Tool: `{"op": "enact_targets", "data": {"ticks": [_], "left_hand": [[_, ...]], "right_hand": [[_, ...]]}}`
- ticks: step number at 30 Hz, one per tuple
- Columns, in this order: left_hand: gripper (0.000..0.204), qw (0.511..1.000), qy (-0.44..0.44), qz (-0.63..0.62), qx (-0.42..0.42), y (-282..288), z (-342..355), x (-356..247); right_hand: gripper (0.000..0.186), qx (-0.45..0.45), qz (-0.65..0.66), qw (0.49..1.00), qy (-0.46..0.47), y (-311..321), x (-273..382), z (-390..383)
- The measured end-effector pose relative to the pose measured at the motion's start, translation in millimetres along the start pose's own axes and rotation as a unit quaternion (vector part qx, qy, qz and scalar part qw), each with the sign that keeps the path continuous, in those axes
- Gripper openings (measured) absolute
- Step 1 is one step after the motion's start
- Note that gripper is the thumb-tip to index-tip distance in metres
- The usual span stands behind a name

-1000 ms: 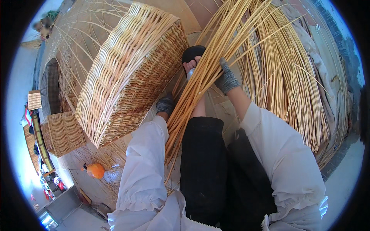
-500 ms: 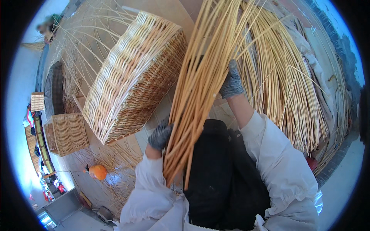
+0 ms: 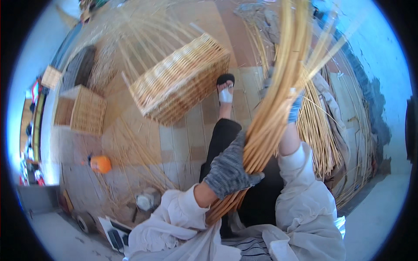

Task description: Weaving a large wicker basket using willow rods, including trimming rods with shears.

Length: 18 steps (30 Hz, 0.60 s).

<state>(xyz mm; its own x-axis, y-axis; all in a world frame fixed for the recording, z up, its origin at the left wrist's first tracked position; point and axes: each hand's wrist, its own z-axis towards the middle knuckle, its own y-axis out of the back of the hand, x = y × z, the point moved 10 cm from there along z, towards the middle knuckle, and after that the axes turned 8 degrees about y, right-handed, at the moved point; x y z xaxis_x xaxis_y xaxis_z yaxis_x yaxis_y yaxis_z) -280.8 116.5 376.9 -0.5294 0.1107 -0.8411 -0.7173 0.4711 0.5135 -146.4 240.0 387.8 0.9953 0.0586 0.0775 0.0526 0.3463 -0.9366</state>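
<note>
A thick bundle of wicker rods (image 3: 272, 124) slants across my lap, its upper ends fanned out and blurred by motion. Near its lower end, my left hand (image 3: 228, 167) in a grey knit glove is wrapped round the rods. Higher up, my right hand (image 3: 294, 108), also gloved, is closed on the bundle from its right side; most of its fingers are hidden behind the rods. Right of the bundle lies a pile of more rods (image 3: 320, 137) on cloth. A large woven basket (image 3: 183, 80) rests on its side to the left, with long loose rods sticking out of its far side.
A smaller wicker basket (image 3: 89, 111) stands farther left. An orange container (image 3: 101, 164) and scattered rods lie on the tiled floor (image 3: 178, 143). My foot (image 3: 225, 89) is stretched out beside the large basket. A rough wall runs along the right.
The bundle has swung to the right and stands steeper, its rods drawn closer together. My left hand has moved right and wraps farther round it. The view has shifted too.
</note>
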Motion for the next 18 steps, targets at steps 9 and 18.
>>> {"op": "enact_targets", "data": {"ticks": [9,18], "left_hand": [[0.103,0.975,-0.172,-0.079,0.115,83.9,12.0,-56.9],[0.068,0.912,-0.329,0.191,-0.153,194.6,-96.5,-247.8]], "right_hand": [[0.069,0.02,-0.387,0.907,0.167,-124.6,42.3,1.0],[0.056,0.232,-0.308,0.917,0.106,-339.3,-76.0,4.5]]}}
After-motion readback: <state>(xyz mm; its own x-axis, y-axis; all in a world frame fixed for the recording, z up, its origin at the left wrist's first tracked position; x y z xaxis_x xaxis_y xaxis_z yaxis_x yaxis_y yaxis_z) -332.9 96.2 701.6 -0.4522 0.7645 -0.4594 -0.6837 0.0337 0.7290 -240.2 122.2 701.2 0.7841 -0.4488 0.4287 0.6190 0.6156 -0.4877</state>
